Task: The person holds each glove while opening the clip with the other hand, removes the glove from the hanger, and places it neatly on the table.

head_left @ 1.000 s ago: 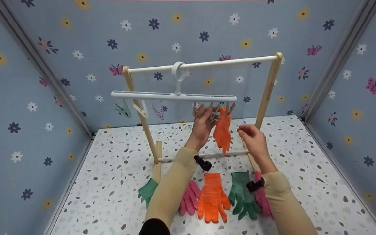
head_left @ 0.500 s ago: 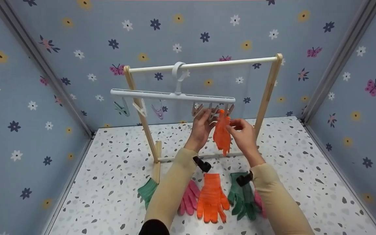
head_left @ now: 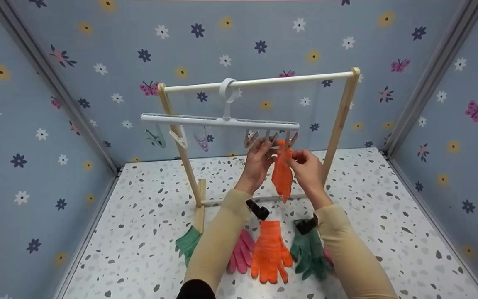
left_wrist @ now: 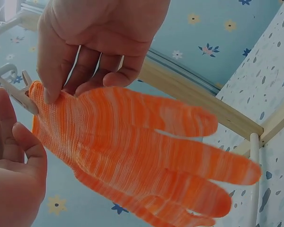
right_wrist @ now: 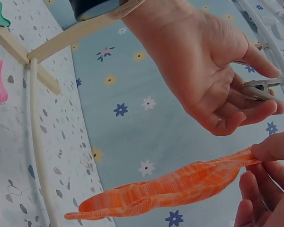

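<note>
An orange knit glove (head_left: pixel 282 176) hangs fingers-down from a beige clothespin (left_wrist: pixel 21 97) at the right end of the white hanger (head_left: pixel 181 120). My right hand (head_left: pixel 308 169) pinches the glove's cuff between thumb and fingers, just under the clip; the right wrist view shows this pinch at the glove's (right_wrist: pixel 170 187) upper end. Left of it, my left hand (head_left: pixel 257 160) has its fingers curled round the neighbouring clothespin (right_wrist: pixel 258 91), which hangs from the hanger. In the head view the left fingertips are partly hidden behind the glove and clips.
The hanger hooks over the top bar (head_left: pixel 293 79) of a wooden rack. Green (head_left: pixel 148 137), white (head_left: pixel 179 137) and purple (head_left: pixel 201 141) clips hang at its left. On the speckled surface lie an orange glove (head_left: pixel 270 253), pink glove (head_left: pixel 241 253) and green gloves (head_left: pixel 307 251), partly behind the arms.
My right hand has come left from beside the rack's post to the hanging glove and pinched its cuff. The glove has turned slightly. The left hand has stayed almost still.
</note>
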{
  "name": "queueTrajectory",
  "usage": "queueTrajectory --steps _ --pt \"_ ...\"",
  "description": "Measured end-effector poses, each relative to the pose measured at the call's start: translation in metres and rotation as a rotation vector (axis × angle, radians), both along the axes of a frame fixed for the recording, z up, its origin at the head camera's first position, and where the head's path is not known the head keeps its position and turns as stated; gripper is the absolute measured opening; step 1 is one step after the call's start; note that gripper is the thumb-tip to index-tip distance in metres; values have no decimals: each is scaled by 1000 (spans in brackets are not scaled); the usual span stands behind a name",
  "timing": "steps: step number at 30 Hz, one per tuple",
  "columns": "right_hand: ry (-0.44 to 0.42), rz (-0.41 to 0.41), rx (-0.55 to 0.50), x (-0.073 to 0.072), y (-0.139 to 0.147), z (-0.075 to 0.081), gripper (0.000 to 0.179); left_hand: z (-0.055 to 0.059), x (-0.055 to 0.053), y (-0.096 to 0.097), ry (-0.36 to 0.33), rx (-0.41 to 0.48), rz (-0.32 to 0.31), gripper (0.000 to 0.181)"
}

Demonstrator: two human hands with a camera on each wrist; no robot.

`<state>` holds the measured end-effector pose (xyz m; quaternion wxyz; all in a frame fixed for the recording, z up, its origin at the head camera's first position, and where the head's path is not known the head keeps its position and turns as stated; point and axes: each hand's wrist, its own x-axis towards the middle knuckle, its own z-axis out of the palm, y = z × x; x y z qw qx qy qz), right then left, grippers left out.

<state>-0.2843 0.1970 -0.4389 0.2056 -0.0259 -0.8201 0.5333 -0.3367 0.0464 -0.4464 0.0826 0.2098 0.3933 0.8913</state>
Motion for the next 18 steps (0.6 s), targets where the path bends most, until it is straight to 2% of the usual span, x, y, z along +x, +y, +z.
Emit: queueTrajectory --steps 4,8,18 --pt "-13 13 -20 2 0 2 16 -2 -1 2 10 19 -7 24" --pt "-28 21 -25 2 -2 4 15 -3 -3 4 2 22 12 29" --pt "-11 38 -53 8 -1 4 14 0 -3 10 -43 -103 41 29"
